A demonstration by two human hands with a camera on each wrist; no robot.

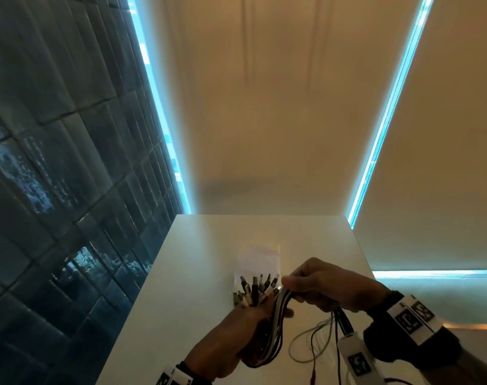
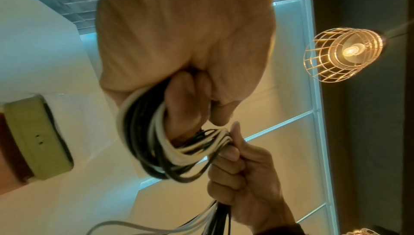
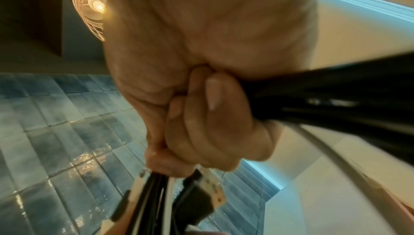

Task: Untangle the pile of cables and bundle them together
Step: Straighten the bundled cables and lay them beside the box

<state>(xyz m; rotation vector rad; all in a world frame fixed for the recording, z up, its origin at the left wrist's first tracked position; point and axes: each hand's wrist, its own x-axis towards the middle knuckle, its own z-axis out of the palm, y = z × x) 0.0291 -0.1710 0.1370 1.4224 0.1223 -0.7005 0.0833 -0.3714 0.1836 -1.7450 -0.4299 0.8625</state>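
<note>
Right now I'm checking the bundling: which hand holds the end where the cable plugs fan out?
The left hand: the black and white plugs fan out above its grip. The right hand grips only plain cable.

Dim, warm light overall; cold blue strips [image 1: 164, 129] glare beside the blinds, a caged lamp [image 2: 342, 53] glows, tiles [image 3: 67, 132] glint, and close cables [image 3: 336, 100] smear into blur.
</note>
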